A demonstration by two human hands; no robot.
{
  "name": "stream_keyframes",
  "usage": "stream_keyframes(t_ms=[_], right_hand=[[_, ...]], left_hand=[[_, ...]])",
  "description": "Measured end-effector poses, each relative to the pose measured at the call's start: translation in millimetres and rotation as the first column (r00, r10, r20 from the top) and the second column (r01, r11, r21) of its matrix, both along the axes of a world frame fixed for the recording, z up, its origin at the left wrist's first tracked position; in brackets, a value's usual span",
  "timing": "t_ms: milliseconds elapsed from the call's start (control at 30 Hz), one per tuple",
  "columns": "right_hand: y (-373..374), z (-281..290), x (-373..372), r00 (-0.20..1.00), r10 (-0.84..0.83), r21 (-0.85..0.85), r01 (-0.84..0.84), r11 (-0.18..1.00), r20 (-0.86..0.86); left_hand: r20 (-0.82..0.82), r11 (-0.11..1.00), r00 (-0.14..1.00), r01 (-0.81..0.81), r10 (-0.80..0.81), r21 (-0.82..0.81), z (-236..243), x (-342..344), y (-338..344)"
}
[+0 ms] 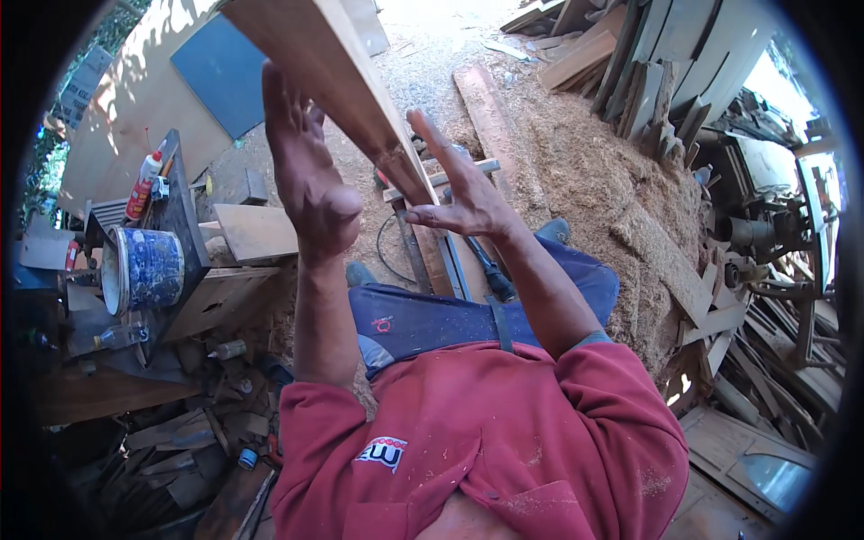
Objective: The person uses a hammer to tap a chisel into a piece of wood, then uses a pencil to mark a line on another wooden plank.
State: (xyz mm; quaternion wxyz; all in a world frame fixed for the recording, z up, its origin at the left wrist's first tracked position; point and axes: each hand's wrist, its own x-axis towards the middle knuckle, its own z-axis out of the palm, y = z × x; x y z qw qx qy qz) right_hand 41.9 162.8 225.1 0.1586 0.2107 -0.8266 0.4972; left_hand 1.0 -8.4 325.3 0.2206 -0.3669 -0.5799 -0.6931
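Observation:
A long wooden board [342,76] rises from between my legs toward the upper left, its lower end near a wooden crosspiece [443,180]. My left hand [310,175] is raised beside the board's left side, fingers stretched upward and nothing gripped. Whether its fingertips touch the wood, I cannot tell. On the board's right side, my right hand [465,193] is open, with thumb and fingers spread apart. Below the hands, between my knees, stand narrow upright pieces [450,261] and a dark tool-like object [495,277] whose kind is unclear.
At left, a dark bench [184,225] carries a blue-and-white paint-stained bucket [148,268] and a red bottle [144,184]. A blue panel [220,72] leans on a large pale sheet. Wood shavings [585,171] cover the ground at right, with stacked boards [666,63] behind. Scrap wood lies lower left.

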Motion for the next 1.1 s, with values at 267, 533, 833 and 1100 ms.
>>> stream_keyframes(t_ms=[267, 533, 833, 1100], right_hand=[[-37, -17, -43, 0.991, -0.129, -0.046, 0.127, 0.991, -0.040], [-35, 22, -91, 0.918, -0.176, -0.155, 0.244, 0.957, 0.356], [-41, 8, 11, 0.960, -0.256, -0.385, 0.196, 0.902, -0.113], [23, 180, -66, 0.833, -0.539, -0.444, 0.534, 0.720, 0.126]], left_hand=[[-0.106, 0.900, 0.930, -0.367, 0.352, -0.233, 6, -17, 30], [-0.131, 0.893, 0.960, -0.280, 0.249, -0.351, 43, -103, 39], [0.432, 0.995, 0.898, -0.058, 0.085, -0.077, -53, -93, -54], [0.673, 0.834, 0.616, 0.046, 0.410, -0.550, -336, -34, -41]])
